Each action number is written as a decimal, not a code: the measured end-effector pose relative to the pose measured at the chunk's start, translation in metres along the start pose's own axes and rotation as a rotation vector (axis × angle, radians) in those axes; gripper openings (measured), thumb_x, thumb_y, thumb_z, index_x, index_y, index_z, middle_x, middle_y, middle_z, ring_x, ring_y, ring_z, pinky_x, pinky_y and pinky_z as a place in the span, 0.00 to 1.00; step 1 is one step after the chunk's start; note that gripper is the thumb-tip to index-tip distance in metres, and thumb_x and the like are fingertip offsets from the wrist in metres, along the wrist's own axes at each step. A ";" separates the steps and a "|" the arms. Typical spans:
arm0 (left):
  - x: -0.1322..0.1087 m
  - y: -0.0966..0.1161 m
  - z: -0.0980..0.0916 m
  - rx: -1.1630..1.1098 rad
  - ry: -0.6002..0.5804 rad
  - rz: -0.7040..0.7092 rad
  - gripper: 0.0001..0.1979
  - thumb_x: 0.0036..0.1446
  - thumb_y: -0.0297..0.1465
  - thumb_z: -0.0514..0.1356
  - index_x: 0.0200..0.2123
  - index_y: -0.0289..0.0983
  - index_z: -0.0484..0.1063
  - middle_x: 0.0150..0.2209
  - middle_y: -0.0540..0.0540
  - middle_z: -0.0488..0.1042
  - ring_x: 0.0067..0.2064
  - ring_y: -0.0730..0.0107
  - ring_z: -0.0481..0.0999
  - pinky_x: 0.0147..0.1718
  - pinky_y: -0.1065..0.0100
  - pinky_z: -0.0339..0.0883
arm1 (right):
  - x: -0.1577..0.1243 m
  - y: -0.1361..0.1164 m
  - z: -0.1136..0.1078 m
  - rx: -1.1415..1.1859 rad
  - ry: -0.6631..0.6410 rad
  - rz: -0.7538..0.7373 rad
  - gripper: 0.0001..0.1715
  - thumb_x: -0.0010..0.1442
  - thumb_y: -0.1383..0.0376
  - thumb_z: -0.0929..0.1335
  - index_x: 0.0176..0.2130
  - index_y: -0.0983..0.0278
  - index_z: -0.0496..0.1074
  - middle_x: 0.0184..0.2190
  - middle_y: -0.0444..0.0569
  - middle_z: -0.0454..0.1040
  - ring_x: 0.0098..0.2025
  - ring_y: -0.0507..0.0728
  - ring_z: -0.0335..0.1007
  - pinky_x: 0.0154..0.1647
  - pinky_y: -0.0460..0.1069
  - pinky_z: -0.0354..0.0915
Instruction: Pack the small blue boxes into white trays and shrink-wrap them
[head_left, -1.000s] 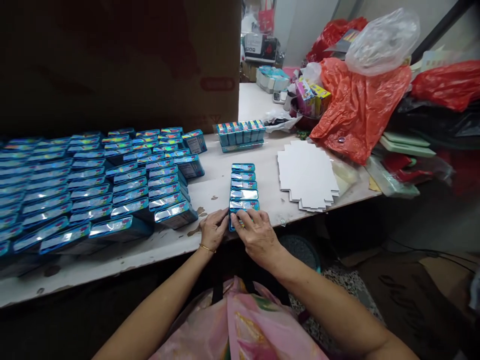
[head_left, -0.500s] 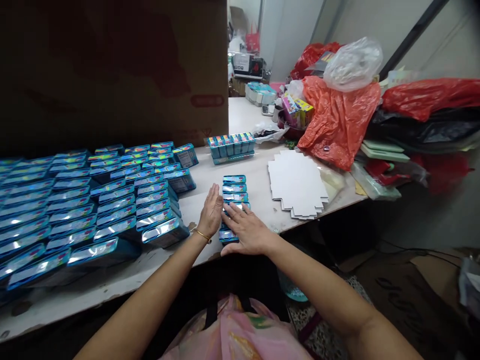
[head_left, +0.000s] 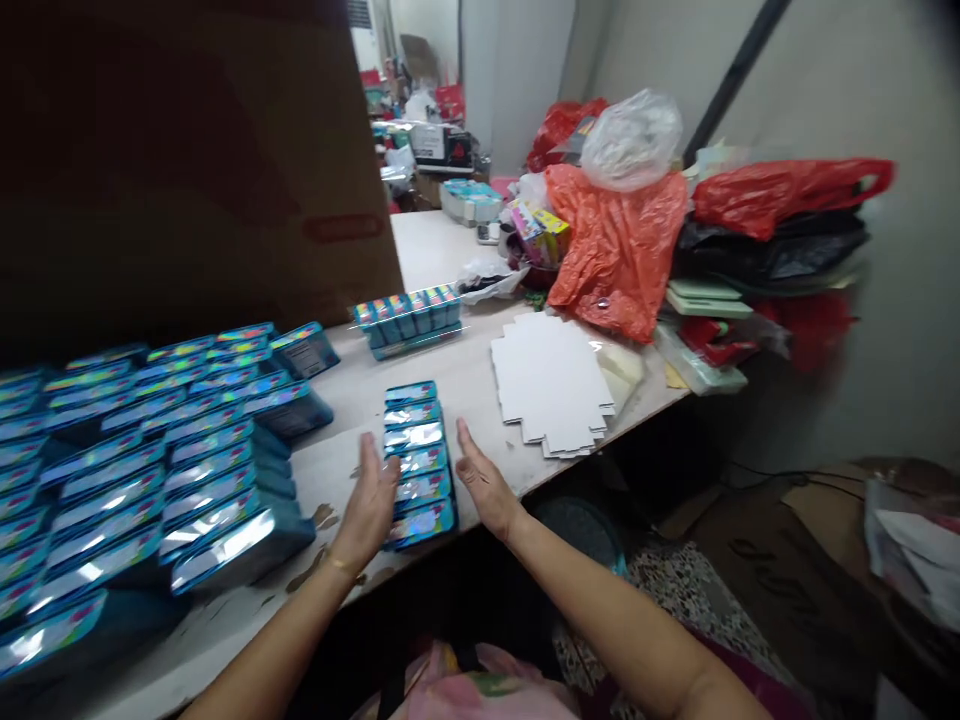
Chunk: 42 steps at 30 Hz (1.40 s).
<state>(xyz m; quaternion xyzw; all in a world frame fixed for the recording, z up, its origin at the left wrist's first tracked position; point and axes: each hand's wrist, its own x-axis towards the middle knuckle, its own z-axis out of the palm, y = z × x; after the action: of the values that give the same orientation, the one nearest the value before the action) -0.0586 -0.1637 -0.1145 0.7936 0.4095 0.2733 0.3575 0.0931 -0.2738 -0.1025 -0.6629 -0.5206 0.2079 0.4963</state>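
Observation:
A short row of blue shiny-topped boxes (head_left: 417, 462) lies on the white table (head_left: 480, 395) near its front edge. My left hand (head_left: 371, 500) rests flat and open against the row's left side. On the row's right side stands my right hand (head_left: 482, 482), fingers straight and open, close to the boxes. Neither hand holds anything.
Many more blue boxes (head_left: 150, 450) cover the table's left part. A wrapped pack of boxes (head_left: 409, 318) and a stack of white die-cut cards (head_left: 551, 385) lie behind. A big brown carton (head_left: 187, 170) rises at the back left; plastic bags (head_left: 622, 235) pile at right.
Both hands came off the top of the near boxes and now flank the row, palms facing in. The camera swung right and down.

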 end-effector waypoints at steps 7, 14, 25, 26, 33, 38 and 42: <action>0.073 0.021 0.002 0.584 -0.087 0.385 0.31 0.56 0.46 0.44 0.59 0.35 0.52 0.63 0.40 0.43 0.63 0.50 0.37 0.57 0.44 0.38 | 0.041 0.125 -0.214 -0.534 0.624 0.300 0.21 0.56 0.62 0.61 0.48 0.67 0.68 0.50 0.56 0.65 0.53 0.56 0.58 0.54 0.52 0.52; 0.082 0.005 0.019 0.707 -0.149 0.453 0.35 0.54 0.47 0.46 0.59 0.30 0.50 0.63 0.38 0.45 0.63 0.54 0.41 0.59 0.54 0.42 | 0.056 0.202 -0.264 -0.651 0.528 0.542 0.18 0.45 0.59 0.69 0.37 0.64 0.73 0.46 0.51 0.67 0.49 0.59 0.58 0.45 0.51 0.53; 0.078 0.008 0.017 0.677 -0.123 0.438 0.33 0.54 0.46 0.48 0.59 0.33 0.52 0.62 0.39 0.48 0.63 0.54 0.43 0.58 0.53 0.44 | 0.074 0.159 -0.244 -1.101 0.455 0.271 0.13 0.55 0.69 0.59 0.29 0.68 0.71 0.34 0.53 0.69 0.36 0.55 0.58 0.37 0.50 0.50; 0.078 0.008 0.017 0.674 -0.122 0.436 0.33 0.54 0.46 0.48 0.59 0.33 0.52 0.62 0.39 0.49 0.63 0.54 0.43 0.58 0.53 0.45 | 0.076 0.154 -0.246 -1.140 0.473 0.232 0.14 0.56 0.70 0.58 0.29 0.68 0.71 0.34 0.53 0.69 0.35 0.55 0.58 0.36 0.49 0.50; 0.076 0.021 0.011 0.642 -0.106 0.366 0.32 0.54 0.47 0.47 0.58 0.35 0.54 0.61 0.39 0.49 0.62 0.51 0.45 0.57 0.47 0.42 | 0.094 0.073 -0.299 -0.988 0.938 0.111 0.11 0.57 0.63 0.60 0.30 0.65 0.68 0.30 0.50 0.69 0.31 0.54 0.62 0.31 0.48 0.54; 0.046 0.077 0.017 0.262 -0.154 0.338 0.26 0.49 0.47 0.54 0.47 0.36 0.69 0.50 0.37 0.68 0.53 0.49 0.63 0.52 0.48 0.52 | 0.085 -0.024 -0.269 -0.629 1.066 -0.141 0.14 0.56 0.57 0.62 0.32 0.66 0.67 0.25 0.45 0.68 0.26 0.52 0.64 0.29 0.47 0.59; 0.017 0.131 0.037 -0.459 -0.611 0.114 0.32 0.48 0.46 0.57 0.54 0.37 0.61 0.51 0.36 0.67 0.46 0.59 0.70 0.43 0.60 0.65 | 0.064 -0.051 -0.198 -0.324 0.995 -0.119 0.16 0.57 0.55 0.61 0.33 0.66 0.66 0.22 0.43 0.67 0.21 0.50 0.65 0.22 0.45 0.61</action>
<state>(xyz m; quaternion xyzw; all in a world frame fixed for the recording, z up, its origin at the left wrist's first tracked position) 0.0369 -0.2154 -0.0303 0.7592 0.1674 0.1282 0.6157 0.2486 -0.3058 0.0407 -0.7190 -0.2841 -0.2434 0.5857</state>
